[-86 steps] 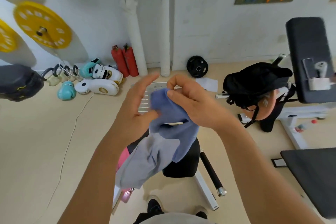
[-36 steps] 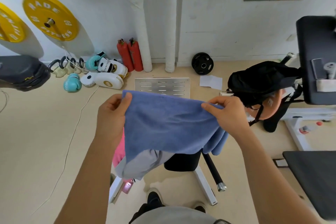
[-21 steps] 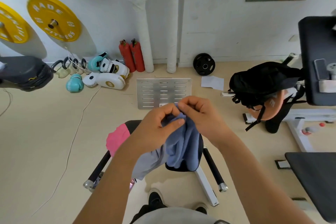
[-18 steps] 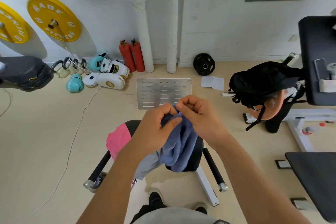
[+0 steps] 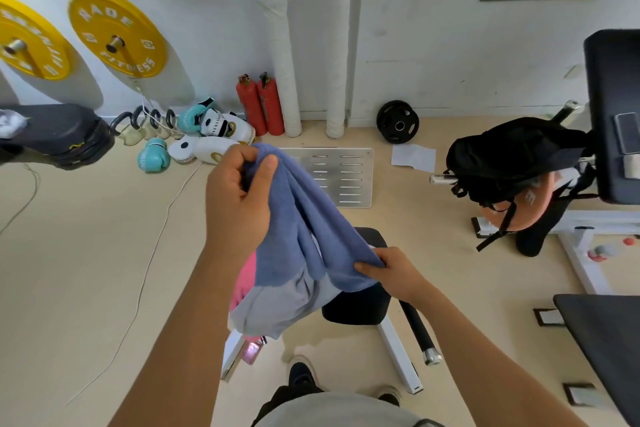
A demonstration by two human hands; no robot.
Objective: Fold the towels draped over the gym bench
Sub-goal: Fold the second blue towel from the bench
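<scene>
Both hands grip the blue towel [image 5: 304, 229], one high and one low, which reads as a way of letting the cloth hang straight so its halves line up. Up top, the left hand [image 5: 239, 198] is curled round the gathered end with the thumb pressed over the bunch, probably to keep the joined corners from slipping apart. Lower down and closer to the body, the right hand [image 5: 394, 274] pinches the bottom edge between thumb and fingers, seemingly to draw out slack or find the next fold line.

Going by size from here: the floor [image 5: 76, 270] takes up most of the view, and on it stands the gym bench [image 5: 360, 305], whose black seat sits directly beneath the hanging cloth, so the finished fold could be set down without a reach. Over the bench's left side lies a grey towel [image 5: 280, 305], partly behind the blue one, and a pink towel [image 5: 245, 277] shows just beside it; both look unfolded, so I judge the task well short of done. A black backpack [image 5: 512, 159] rests on another bench to the right, well apart. Against the wall hangs a yellow weight plate [image 5: 117, 33], and two red fire extinguishers [image 5: 259, 104] stand near the pipes
</scene>
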